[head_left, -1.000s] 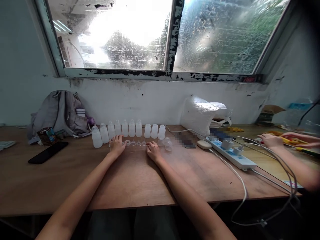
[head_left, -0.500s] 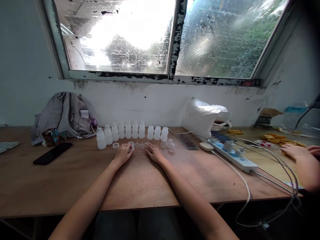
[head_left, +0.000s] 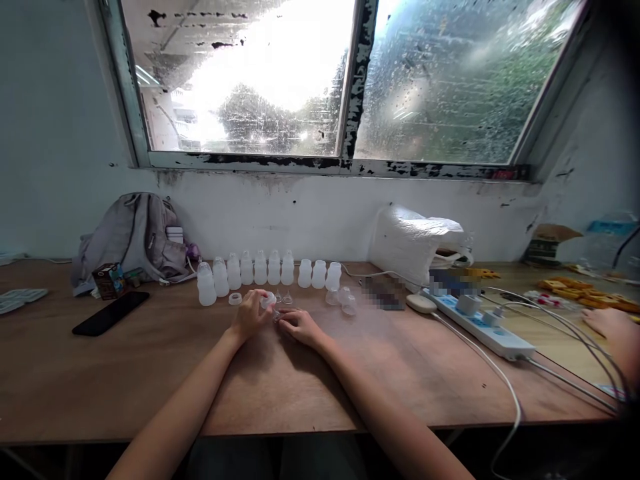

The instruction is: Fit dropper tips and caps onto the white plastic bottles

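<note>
My left hand (head_left: 251,315) is closed on a white bottle collar ring (head_left: 267,300), held a little above the table. Close beside it, my right hand (head_left: 299,325) pinches a clear silicone bottle nipple (head_left: 277,316) just below the ring. Two more clear nipples (head_left: 287,298) stand behind the hands. Another collar ring (head_left: 235,299) lies to the left of my left hand. At the back runs a row of several capped baby bottles (head_left: 260,268). Three open bottles (head_left: 319,274) continue the row. Clear dome caps (head_left: 349,305) lie in front of the open bottles.
A grey backpack (head_left: 135,240), a small carton (head_left: 109,281) and a black phone (head_left: 111,313) are at the left. Right of the caps are a white bag (head_left: 405,243), a round white pad (head_left: 421,304) and a power strip (head_left: 480,327) with cables. A co-worker's hand (head_left: 607,323) is at far right.
My left hand has picked up a collar ring from the table. My right hand has taken a nipple from the row and brought it towards the ring. The view has shifted slightly.
</note>
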Demonstrator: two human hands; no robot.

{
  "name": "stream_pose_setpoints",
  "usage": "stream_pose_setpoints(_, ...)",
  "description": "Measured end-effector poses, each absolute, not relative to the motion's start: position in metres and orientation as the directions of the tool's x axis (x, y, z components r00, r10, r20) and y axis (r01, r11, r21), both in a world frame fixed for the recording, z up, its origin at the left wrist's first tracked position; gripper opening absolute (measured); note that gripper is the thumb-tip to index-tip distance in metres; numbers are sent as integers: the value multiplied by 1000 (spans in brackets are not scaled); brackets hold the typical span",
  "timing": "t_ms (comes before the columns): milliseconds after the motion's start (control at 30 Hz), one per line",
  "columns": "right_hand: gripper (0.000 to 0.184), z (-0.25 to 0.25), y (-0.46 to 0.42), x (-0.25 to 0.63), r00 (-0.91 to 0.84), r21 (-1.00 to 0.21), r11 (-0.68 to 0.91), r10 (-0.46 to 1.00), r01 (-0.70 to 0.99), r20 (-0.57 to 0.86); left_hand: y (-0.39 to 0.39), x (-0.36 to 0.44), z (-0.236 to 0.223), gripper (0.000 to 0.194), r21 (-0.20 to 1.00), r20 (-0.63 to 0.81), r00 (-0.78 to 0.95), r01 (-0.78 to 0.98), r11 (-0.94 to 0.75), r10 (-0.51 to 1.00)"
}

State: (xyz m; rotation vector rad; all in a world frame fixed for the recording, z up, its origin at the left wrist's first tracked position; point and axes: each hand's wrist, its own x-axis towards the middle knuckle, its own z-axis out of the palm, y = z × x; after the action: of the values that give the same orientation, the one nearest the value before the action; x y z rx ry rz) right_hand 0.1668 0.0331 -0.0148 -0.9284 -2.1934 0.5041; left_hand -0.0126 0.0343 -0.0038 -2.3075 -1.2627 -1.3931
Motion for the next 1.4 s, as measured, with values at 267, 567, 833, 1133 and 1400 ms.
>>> stream_pose_setpoints(267,20,-16,36,169,-501,-598,678,728,427,467,32,-7,-5,30,240,691,359,705,-667,628)
stream_pose_setpoints(567,22,-16,47,170,-189,-618,554,810,558,555,33,-4,-11,40,278,549,456,690,-668,700)
stream_pose_setpoints(833,20,-23,49,170,-197,-571,519,825,636,530,36,-5,-14,34,256,492,477,720,-645,728)
stream_pose_setpoints(1133,21,-23,49,169,-237,-548,533,821,645,519,38,-4,-16,37,249,477,510,702,-667,715)
stream_pose_setpoints(1400,36,-16,41,168,-364,-536,646,756,543,544,43,2,-14,23,531,571,253,612,-586,781)
